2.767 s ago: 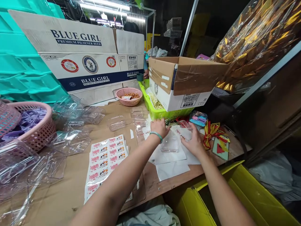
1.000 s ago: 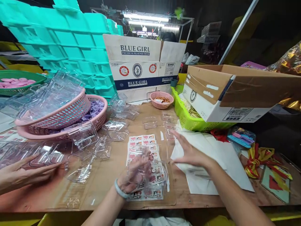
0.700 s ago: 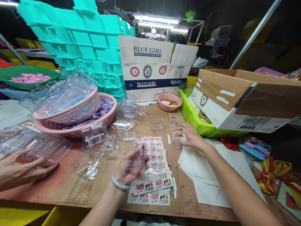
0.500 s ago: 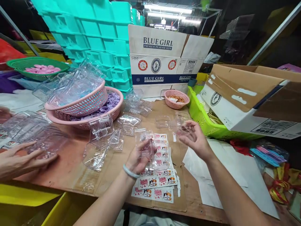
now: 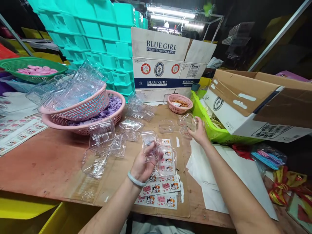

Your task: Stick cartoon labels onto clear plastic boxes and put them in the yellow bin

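My left hand [image 5: 143, 161] is closed around a clear plastic case [image 5: 149, 143], held above the sticker sheets. Another clear case [image 5: 168, 162] is just right of my left fingers, over the sheets; whether the hand touches it I cannot tell. My right hand [image 5: 199, 131] reaches out, thumb and fingers gripping the edge of a clear plastic case [image 5: 187, 122] near the green basket. Beside that stands one more clear case [image 5: 166, 126]. The sticker sheets [image 5: 159, 200], printed with cartoon cats and pink lettering, lie stacked on brown cardboard in front of me.
Loose clear cases [image 5: 96, 162] lie left of centre. Behind them, pink baskets [image 5: 80, 128] hold clear cases and purple pieces. A small pink basket [image 5: 179, 109], a lime-green basket [image 5: 225, 138] and an open carton [image 5: 246, 97] stand to the right. White paper sheets [image 5: 234, 175] lie under my right forearm.
My right hand has moved forward, to the case near the green basket. The other person's hand and the clear cases by it at the left are gone, uncovering sticker sheets. My left hand has barely moved.
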The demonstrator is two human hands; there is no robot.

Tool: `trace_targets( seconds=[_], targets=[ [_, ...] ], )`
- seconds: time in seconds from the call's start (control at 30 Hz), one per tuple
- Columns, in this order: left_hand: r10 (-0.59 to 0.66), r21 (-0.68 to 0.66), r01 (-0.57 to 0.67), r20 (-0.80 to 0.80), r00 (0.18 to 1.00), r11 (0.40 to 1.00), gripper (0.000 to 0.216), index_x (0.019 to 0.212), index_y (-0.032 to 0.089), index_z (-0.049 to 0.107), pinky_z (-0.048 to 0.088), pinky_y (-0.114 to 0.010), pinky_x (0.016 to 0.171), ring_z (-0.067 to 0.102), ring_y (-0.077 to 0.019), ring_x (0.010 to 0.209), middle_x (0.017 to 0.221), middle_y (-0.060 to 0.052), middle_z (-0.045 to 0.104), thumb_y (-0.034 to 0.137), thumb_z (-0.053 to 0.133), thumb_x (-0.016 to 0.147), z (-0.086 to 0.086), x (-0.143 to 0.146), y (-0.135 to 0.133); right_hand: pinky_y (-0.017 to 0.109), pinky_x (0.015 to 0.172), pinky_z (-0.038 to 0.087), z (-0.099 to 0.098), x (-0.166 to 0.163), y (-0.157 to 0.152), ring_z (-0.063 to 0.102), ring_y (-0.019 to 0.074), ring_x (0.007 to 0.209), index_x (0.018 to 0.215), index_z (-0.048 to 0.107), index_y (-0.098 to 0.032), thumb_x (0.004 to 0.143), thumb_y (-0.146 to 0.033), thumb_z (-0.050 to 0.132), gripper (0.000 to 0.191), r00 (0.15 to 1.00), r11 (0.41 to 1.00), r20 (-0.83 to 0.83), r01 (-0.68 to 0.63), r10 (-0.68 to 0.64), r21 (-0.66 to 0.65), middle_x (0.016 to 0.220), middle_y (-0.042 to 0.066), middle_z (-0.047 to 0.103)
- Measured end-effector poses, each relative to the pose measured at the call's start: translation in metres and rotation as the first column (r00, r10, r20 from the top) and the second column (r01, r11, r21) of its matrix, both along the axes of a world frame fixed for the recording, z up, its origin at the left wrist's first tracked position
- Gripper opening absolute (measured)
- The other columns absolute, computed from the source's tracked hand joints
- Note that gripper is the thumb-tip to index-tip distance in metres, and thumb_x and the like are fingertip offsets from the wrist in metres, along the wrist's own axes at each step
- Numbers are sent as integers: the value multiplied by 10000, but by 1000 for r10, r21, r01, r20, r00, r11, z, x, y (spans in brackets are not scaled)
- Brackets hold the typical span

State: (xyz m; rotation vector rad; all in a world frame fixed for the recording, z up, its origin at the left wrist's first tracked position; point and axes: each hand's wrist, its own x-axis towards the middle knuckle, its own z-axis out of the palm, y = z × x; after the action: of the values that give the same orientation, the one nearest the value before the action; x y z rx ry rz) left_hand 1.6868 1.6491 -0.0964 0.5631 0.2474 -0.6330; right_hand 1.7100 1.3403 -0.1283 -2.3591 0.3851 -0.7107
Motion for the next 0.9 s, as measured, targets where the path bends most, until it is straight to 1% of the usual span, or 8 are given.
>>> trace_targets(
  seconds=[0.1,0.27,0.4,0.47,0.6,0.67,0.77,0.9],
  targets=[
    [20,17,-20,-11,1000,1000,112,842,115,668,559,-291,633,646,-131,645,813,-43,693,73,565,826,-4,-1,8,489,1028,386,-11,14,-19,486,289,1181,1324,339,-282,659,-349,648,737,987,989,-146,-88,70,-120,1232,91,422],
    [22,44,-20,-50,998,999,155,851,112,666,572,-308,643,642,-131,654,831,-46,695,61,520,855,-11,0,17,509,1023,371,-27,12,-22,456,311,1226,1364,308,-301,681,-371,638,763,973,958,-182,-183,144,-220,1324,90,392],
    [1,36,2,-61,998,999,162,846,120,670,576,-305,650,645,-129,667,848,-39,695,59,520,858,-13,2,20,537,985,365,-19,10,-23,505,334,1153,1359,333,-302,683,-321,629,738,958,916,-240,-231,156,-328,1247,87,526],
    [2,32,0,-73,997,999,160,842,121,674,576,-295,650,651,-131,679,860,-39,696,55,529,850,-13,4,21,507,956,386,-9,12,-22,532,326,1094,1348,348,-292,680,-322,652,735,969,910,-197,-212,149,-357,1190,88,566],
    [-22,24,24,-71,997,999,158,847,120,684,578,-290,657,655,-130,681,860,-45,694,50,543,836,-13,7,20,479,941,385,9,34,-21,513,324,1087,1362,305,-236,731,-362,653,732,995,933,-40,-96,88,-347,1186,130,558],
    [-34,14,35,-63,997,999,157,846,123,688,578,-279,674,660,-129,708,868,-45,695,44,553,828,-12,8,19,492,969,359,12,52,-24,497,325,1118,1346,317,-236,731,-345,654,710,995,940,-16,-103,103,-326,1222,131,540],
    [-39,15,39,-49,998,999,154,867,137,695,579,-263,671,657,-120,700,888,-36,699,46,585,807,-12,12,21,465,964,386,7,78,-34,516,301,1114,1341,315,-233,719,-337,648,713,989,948,-16,-143,144,-285,1255,128,521],
    [-33,16,34,-24,999,999,148,879,143,702,581,-273,666,656,-122,662,897,-34,703,63,610,794,-16,19,26,437,995,398,-6,98,-49,498,276,1175,1389,232,-247,675,-403,679,857,988,965,11,-151,157,-213,1330,120,462]
  ],
)
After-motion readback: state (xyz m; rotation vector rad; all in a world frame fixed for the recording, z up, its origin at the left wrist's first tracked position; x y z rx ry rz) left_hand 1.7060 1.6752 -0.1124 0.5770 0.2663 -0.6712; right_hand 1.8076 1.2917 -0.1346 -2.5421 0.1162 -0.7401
